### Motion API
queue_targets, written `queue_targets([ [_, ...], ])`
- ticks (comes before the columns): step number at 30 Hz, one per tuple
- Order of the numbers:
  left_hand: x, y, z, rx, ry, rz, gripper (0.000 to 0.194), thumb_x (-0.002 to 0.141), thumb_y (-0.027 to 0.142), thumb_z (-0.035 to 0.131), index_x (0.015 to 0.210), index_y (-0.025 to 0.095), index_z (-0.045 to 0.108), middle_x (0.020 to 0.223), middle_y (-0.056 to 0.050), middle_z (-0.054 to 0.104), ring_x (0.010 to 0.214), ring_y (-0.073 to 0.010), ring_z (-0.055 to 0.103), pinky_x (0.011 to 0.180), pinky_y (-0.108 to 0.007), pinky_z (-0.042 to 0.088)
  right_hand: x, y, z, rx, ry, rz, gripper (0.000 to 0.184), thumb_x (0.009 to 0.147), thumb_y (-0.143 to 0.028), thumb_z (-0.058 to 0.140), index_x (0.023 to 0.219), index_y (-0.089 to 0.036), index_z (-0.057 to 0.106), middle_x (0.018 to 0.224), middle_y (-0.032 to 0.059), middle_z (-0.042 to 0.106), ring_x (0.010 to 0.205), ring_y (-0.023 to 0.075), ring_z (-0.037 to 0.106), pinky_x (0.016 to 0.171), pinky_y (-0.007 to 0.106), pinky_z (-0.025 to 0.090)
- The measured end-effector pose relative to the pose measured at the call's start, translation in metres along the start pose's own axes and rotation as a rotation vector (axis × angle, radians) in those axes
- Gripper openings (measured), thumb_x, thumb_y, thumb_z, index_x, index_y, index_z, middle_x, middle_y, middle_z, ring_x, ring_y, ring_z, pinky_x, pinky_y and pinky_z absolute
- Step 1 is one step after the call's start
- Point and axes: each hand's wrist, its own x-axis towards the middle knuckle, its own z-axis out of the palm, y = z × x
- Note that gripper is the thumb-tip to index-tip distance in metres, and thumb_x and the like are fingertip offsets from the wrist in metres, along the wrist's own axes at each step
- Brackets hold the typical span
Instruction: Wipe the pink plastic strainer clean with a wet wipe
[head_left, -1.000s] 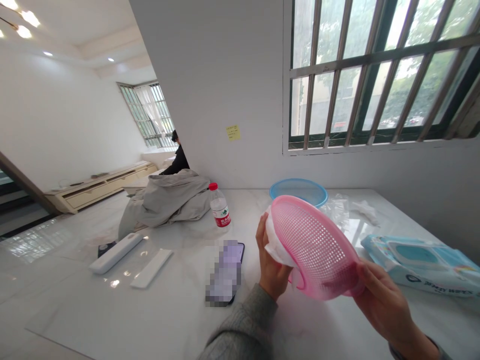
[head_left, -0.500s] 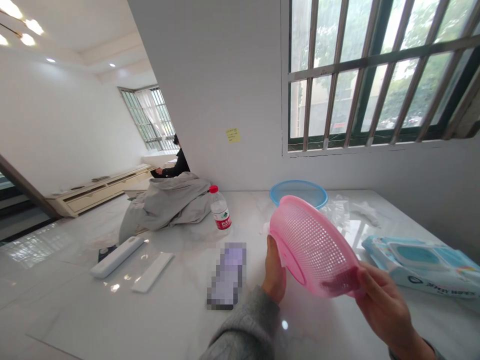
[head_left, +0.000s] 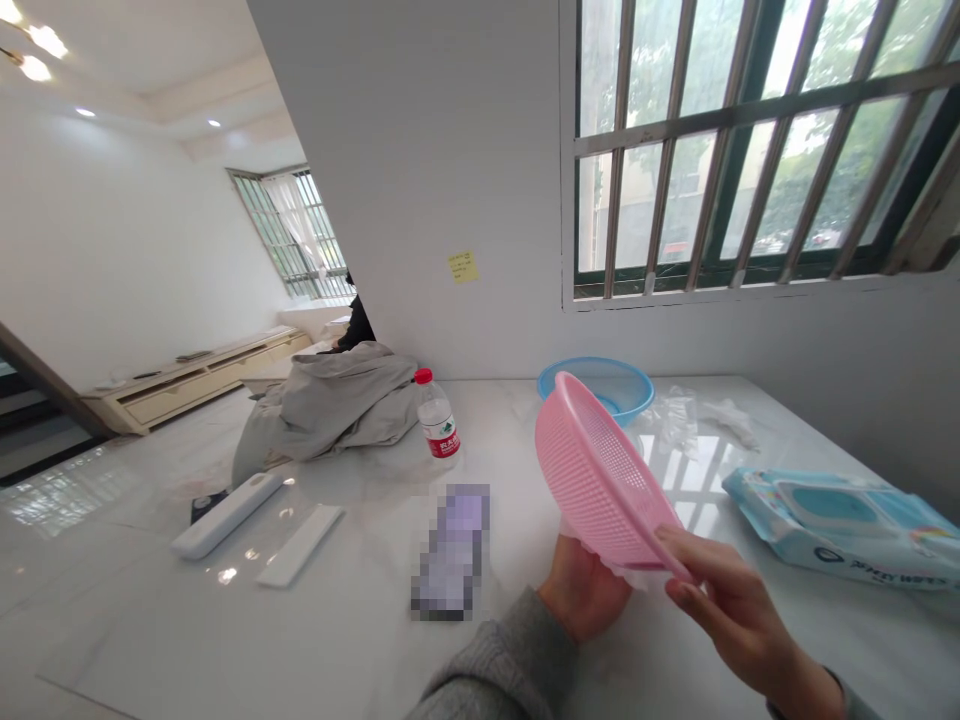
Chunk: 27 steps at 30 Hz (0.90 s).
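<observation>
A pink plastic colander is tilted in front of me, its open side turned to the right. My right hand pinches its near rim between thumb and fingers. Beneath the colander, my left hand presses a thin white wipe against the outside of its base; most of those fingers are hidden behind the colander and wipe. A blue basin stands behind the colander. To the right lies a blue pack of wet wipes.
Left of my hands lies a blurred-out phone. Further back are a red-capped bottle and grey cloth. Two white flat objects lie left, a long case and a strip. Crumpled clear plastic rests beside the basin.
The colander has turned from showing its base towards me to showing its side, with its inside now partly visible. My left hand has shifted right and down underneath it.
</observation>
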Motion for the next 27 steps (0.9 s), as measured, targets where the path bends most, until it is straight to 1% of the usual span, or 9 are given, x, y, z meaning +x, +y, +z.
queue_targets([
  [2, -0.002, 0.005, 0.004, -0.016, -0.055, -0.025, 0.053, 0.095, 0.060, 0.059, 0.114, 0.015, 0.080, 0.117, -0.018, 0.076, 0.124, -0.0433, 0.067, 0.112, -0.061, 0.052, 0.006, -0.001, 0.003, -0.011, -0.044, -0.045, 0.034, 0.100, -0.033, 0.069, 0.133, -0.037, 0.079, 0.094, 0.0054, 0.084, 0.082, 0.0289, 0.077, 0.069, 0.036, 0.061],
  [6, -0.003, 0.008, 0.001, 0.028, -0.017, -0.082, 0.061, 0.094, 0.067, 0.057, 0.112, 0.014, 0.079, 0.115, -0.023, 0.076, 0.127, -0.0466, 0.065, 0.112, -0.066, 0.049, 0.009, 0.003, 0.005, -0.146, -0.039, -0.126, 0.039, 0.098, -0.025, 0.071, 0.135, -0.036, 0.077, 0.104, 0.0065, 0.085, 0.087, 0.0303, 0.079, 0.079, 0.042, 0.062],
  [9, -0.003, 0.007, -0.004, 0.111, 0.055, -0.021, 0.052, 0.097, 0.061, 0.055, 0.105, 0.017, 0.081, 0.112, -0.021, 0.079, 0.127, -0.0442, 0.066, 0.111, -0.064, 0.051, 0.009, 0.008, 0.003, -0.249, -0.025, -0.166, 0.037, 0.098, -0.023, 0.071, 0.133, -0.033, 0.077, 0.103, 0.0062, 0.085, 0.089, 0.0305, 0.080, 0.087, 0.044, 0.061],
  [12, -0.004, 0.008, -0.004, 0.179, 0.123, 0.046, 0.045, 0.100, 0.055, 0.053, 0.102, 0.021, 0.082, 0.107, -0.018, 0.081, 0.127, -0.0429, 0.066, 0.109, -0.064, 0.052, 0.009, 0.010, 0.001, -0.313, 0.004, -0.149, 0.030, 0.099, -0.023, 0.071, 0.126, -0.031, 0.078, 0.100, 0.0067, 0.084, 0.093, 0.0311, 0.079, 0.082, 0.042, 0.059],
  [14, -0.004, 0.010, -0.002, 0.191, 0.126, 0.041, 0.045, 0.100, 0.055, 0.051, 0.103, 0.022, 0.082, 0.105, -0.017, 0.081, 0.126, -0.0430, 0.067, 0.108, -0.065, 0.052, 0.009, 0.010, 0.000, -0.327, -0.002, -0.132, 0.024, 0.099, -0.024, 0.071, 0.121, -0.029, 0.079, 0.100, 0.0075, 0.083, 0.093, 0.0307, 0.078, 0.079, 0.040, 0.058],
  [19, -0.002, 0.015, 0.003, 0.063, -0.001, 0.002, 0.061, 0.100, 0.064, 0.044, 0.124, 0.018, 0.077, 0.116, -0.018, 0.078, 0.125, -0.0431, 0.067, 0.109, -0.066, 0.051, 0.010, 0.005, 0.000, -0.253, -0.077, -0.107, 0.021, 0.100, -0.025, 0.070, 0.119, -0.028, 0.078, 0.095, 0.0073, 0.080, 0.086, 0.0290, 0.077, 0.076, 0.040, 0.059],
  [21, -0.001, 0.013, 0.001, 0.002, -0.032, 0.015, 0.063, 0.098, 0.065, 0.049, 0.132, 0.017, 0.073, 0.124, -0.019, 0.076, 0.126, -0.0438, 0.065, 0.111, -0.066, 0.050, 0.010, 0.003, 0.002, -0.197, -0.098, -0.093, 0.022, 0.102, -0.029, 0.068, 0.121, -0.029, 0.078, 0.095, 0.0078, 0.080, 0.086, 0.0296, 0.077, 0.076, 0.040, 0.061],
  [24, 0.001, 0.007, -0.006, -0.048, -0.001, 0.037, 0.062, 0.092, 0.066, 0.061, 0.124, 0.015, 0.074, 0.120, -0.019, 0.075, 0.124, -0.0442, 0.066, 0.112, -0.067, 0.049, 0.008, 0.000, 0.006, -0.095, -0.097, -0.075, 0.027, 0.104, -0.037, 0.064, 0.126, -0.032, 0.080, 0.100, 0.0082, 0.083, 0.092, 0.0310, 0.079, 0.089, 0.044, 0.064],
  [27, 0.003, 0.003, -0.014, -0.012, 0.134, 0.104, 0.056, 0.086, 0.068, 0.068, 0.102, 0.016, 0.076, 0.105, -0.019, 0.074, 0.116, -0.0440, 0.068, 0.108, -0.067, 0.051, 0.006, -0.001, 0.010, -0.005, -0.083, -0.046, 0.033, 0.105, -0.043, 0.063, 0.132, -0.034, 0.079, 0.108, 0.0070, 0.085, 0.097, 0.0313, 0.081, 0.105, 0.046, 0.060],
])
